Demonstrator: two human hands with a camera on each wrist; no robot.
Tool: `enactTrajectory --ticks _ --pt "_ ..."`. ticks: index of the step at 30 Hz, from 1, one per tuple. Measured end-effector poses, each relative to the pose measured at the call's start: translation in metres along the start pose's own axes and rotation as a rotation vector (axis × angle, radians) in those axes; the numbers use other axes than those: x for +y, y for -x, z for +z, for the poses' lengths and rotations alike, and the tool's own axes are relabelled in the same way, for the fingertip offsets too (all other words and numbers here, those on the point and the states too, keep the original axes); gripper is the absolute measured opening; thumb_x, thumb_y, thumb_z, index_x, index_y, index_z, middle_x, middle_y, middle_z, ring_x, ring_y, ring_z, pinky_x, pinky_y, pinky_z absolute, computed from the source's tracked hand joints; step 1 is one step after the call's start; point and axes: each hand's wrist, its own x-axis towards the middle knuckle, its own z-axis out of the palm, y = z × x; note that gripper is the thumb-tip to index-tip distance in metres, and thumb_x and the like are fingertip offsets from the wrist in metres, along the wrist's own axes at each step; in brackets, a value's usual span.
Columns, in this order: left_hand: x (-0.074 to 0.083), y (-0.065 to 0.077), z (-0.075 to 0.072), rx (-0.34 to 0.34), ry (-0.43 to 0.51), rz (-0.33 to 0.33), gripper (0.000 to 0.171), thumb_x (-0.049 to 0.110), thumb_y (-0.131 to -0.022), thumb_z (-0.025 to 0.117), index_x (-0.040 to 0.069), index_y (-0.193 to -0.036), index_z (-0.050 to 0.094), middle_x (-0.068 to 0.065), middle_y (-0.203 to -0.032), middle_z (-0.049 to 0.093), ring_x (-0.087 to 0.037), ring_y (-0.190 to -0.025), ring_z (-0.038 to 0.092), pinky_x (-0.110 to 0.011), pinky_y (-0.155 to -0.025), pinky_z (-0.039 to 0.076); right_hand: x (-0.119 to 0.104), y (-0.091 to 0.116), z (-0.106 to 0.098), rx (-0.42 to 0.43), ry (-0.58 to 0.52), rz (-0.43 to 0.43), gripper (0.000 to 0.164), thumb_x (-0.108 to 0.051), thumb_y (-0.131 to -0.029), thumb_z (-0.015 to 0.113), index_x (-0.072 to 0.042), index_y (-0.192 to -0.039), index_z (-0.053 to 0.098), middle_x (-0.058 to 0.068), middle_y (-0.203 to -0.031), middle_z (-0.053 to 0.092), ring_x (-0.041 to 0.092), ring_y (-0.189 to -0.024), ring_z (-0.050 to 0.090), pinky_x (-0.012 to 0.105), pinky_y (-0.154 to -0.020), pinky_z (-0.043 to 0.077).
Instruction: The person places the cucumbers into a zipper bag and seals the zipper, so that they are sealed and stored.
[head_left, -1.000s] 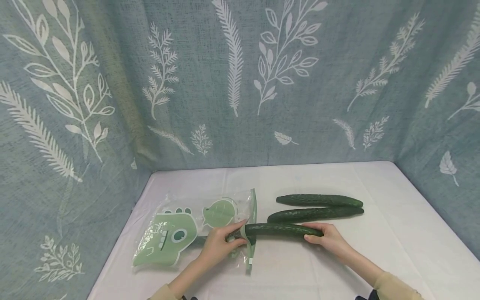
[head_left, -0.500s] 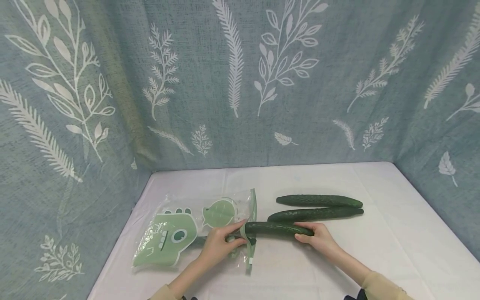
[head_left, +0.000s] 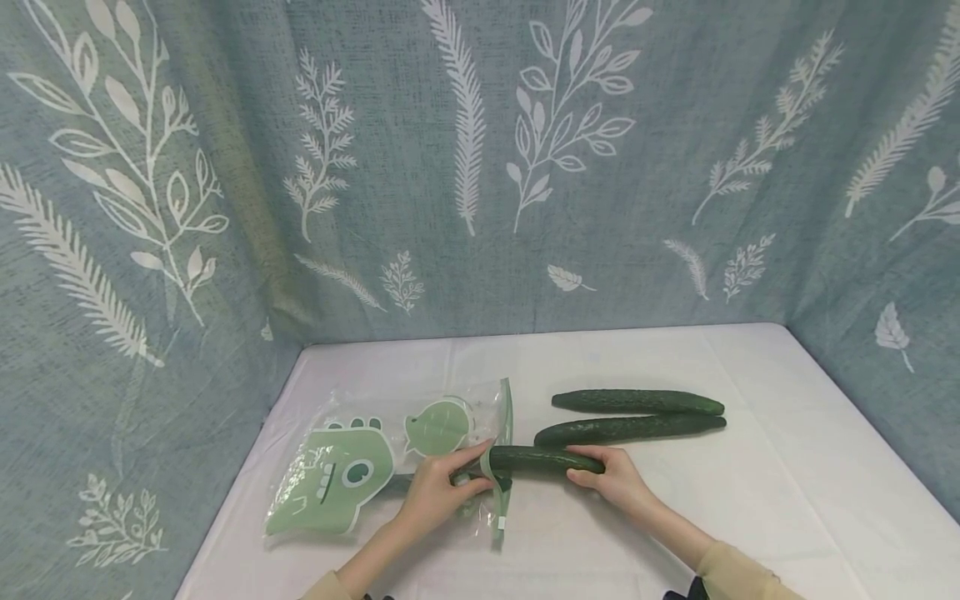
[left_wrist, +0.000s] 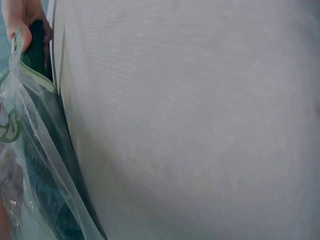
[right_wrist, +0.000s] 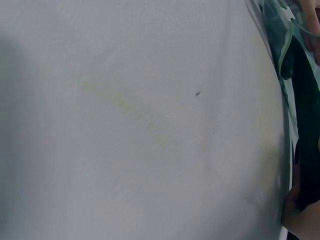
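Observation:
A clear zip bag [head_left: 322, 492] with a green dinosaur print lies on the left, its green-edged mouth facing right. My left hand [head_left: 435, 493] holds the bag at the mouth, thumb and fingers apart around the opening. My right hand [head_left: 613, 479] grips the right end of a dark green cucumber [head_left: 528, 458], whose other end is inside the mouth. Another cucumber [head_left: 401, 485] lies in the bag, partly hidden by the print and my left hand. The left wrist view shows clear film over a cucumber [left_wrist: 45, 170].
Two more cucumbers lie behind the right hand, the farther cucumber [head_left: 637, 401] close to the nearer cucumber [head_left: 630, 429]. All rest on a white-covered table [head_left: 570, 550]. A blue-green leaf-patterned curtain [head_left: 480, 275] encloses the back and sides.
My right hand has moved left, sliding the gripped cucumber farther into the bag, so less of it shows outside. The left hand and the other cucumbers have stayed in place.

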Motion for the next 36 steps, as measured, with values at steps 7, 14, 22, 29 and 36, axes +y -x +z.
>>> enactTrajectory --ticks 7,14,22,29,36 --pt "0.001 -0.001 -0.002 -0.008 -0.008 0.000 0.054 0.027 -0.069 0.080 0.017 -0.120 0.066 0.001 -0.112 0.071 -0.018 -0.105 0.067 -0.032 -0.086 0.055 -0.003 -0.004 0.010 -0.003 0.004 -0.029 0.041 -0.016 -0.081 0.074 -0.007 -0.120 0.065 0.017 -0.127 0.062 0.041 -0.126 0.049 0.058 -0.106 0.036" --pt "0.001 -0.001 -0.002 -0.002 -0.006 -0.002 0.054 0.026 -0.069 0.081 0.017 -0.120 0.066 -0.001 -0.112 0.070 -0.019 -0.105 0.067 -0.033 -0.087 0.055 -0.008 -0.008 0.023 0.003 -0.034 -0.040 0.039 -0.012 -0.081 0.073 -0.006 -0.118 0.065 0.017 -0.125 0.063 0.040 -0.124 0.051 0.056 -0.106 0.037" --pt "0.002 -0.002 -0.003 0.000 -0.014 -0.005 0.054 0.026 -0.069 0.081 0.017 -0.121 0.066 -0.001 -0.113 0.070 -0.019 -0.105 0.067 -0.033 -0.087 0.055 -0.012 -0.012 0.035 -0.017 -0.078 -0.043 0.039 -0.012 -0.082 0.073 -0.005 -0.119 0.065 0.017 -0.126 0.062 0.040 -0.125 0.050 0.056 -0.106 0.036" --pt "0.002 -0.002 -0.004 -0.004 -0.007 -0.008 0.055 0.028 -0.070 0.080 0.018 -0.122 0.065 0.000 -0.115 0.069 -0.018 -0.107 0.066 -0.033 -0.088 0.055 -0.016 -0.014 0.044 -0.020 -0.077 -0.067 0.039 -0.012 -0.081 0.073 -0.002 -0.118 0.065 0.019 -0.123 0.063 0.037 -0.120 0.054 0.052 -0.102 0.042" --pt "0.003 -0.002 -0.004 0.009 -0.007 0.008 0.054 0.025 -0.070 0.080 0.017 -0.121 0.065 -0.001 -0.113 0.070 -0.019 -0.105 0.067 -0.032 -0.087 0.055 -0.024 -0.018 0.051 -0.027 -0.047 -0.116 0.038 -0.013 -0.081 0.073 -0.003 -0.117 0.065 0.018 -0.120 0.065 0.036 -0.117 0.057 0.053 -0.101 0.043"
